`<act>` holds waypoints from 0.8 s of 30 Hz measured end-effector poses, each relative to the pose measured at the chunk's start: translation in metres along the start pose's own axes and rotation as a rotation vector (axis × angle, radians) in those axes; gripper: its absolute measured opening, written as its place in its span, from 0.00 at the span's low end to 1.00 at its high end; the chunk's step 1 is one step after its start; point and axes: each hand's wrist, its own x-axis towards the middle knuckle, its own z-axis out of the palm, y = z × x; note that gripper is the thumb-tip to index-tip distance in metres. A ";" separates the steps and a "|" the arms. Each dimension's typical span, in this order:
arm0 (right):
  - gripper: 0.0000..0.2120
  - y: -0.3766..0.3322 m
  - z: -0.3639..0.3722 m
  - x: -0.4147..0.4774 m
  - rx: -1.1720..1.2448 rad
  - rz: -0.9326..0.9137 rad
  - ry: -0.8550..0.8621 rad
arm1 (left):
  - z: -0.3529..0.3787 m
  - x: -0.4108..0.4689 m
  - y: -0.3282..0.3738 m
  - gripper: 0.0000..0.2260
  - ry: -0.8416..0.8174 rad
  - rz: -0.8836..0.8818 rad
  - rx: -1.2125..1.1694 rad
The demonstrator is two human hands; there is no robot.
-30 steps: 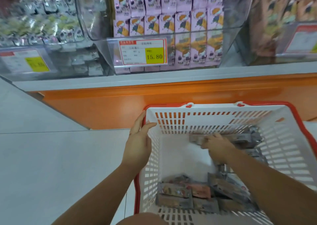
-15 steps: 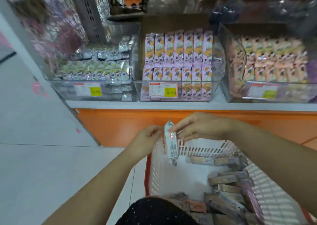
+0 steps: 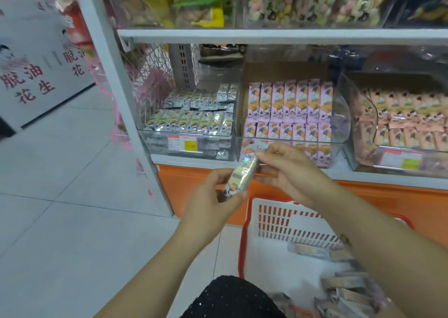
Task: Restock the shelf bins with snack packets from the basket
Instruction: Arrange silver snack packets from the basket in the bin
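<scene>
A shiny snack packet (image 3: 242, 172) is held up in front of the shelf, tilted, between both hands. My left hand (image 3: 213, 201) grips its lower end with curled fingers. My right hand (image 3: 288, 170) pinches its upper end. Below them on the floor stands the white basket with a red rim (image 3: 274, 223), with several more packets (image 3: 346, 291) lying at its bottom right. Three clear bins sit on the low shelf: the left bin (image 3: 191, 124) holds silver-yellow packets, the middle bin (image 3: 291, 114) pink-orange packets, the right bin (image 3: 400, 124) peach packets.
An orange plinth (image 3: 363, 196) runs under the shelf. A white shelf upright (image 3: 121, 99) stands at the left, with grey floor tiles (image 3: 60, 196) beyond it. An upper shelf (image 3: 266, 5) carries more bins of sweets. My black-clad knee (image 3: 230, 298) is at the bottom.
My right hand took a packet out of the basket and raised it; my left hand left the basket rim and now holds the packet's lower end. The view has tilted up toward the shelf.
</scene>
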 end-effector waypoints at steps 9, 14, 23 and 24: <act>0.09 -0.005 0.029 0.020 0.027 -0.074 0.184 | -0.018 0.003 -0.003 0.15 0.204 0.106 0.003; 0.03 -0.028 0.028 0.056 -0.488 -0.189 0.130 | -0.039 0.034 0.007 0.11 0.377 0.110 -0.022; 0.24 -0.045 -0.022 0.137 -1.543 -0.319 0.003 | -0.073 0.159 0.026 0.17 0.466 0.070 0.288; 0.24 -0.038 -0.027 0.139 -1.542 -0.332 0.002 | -0.073 0.174 0.026 0.18 0.459 0.037 0.314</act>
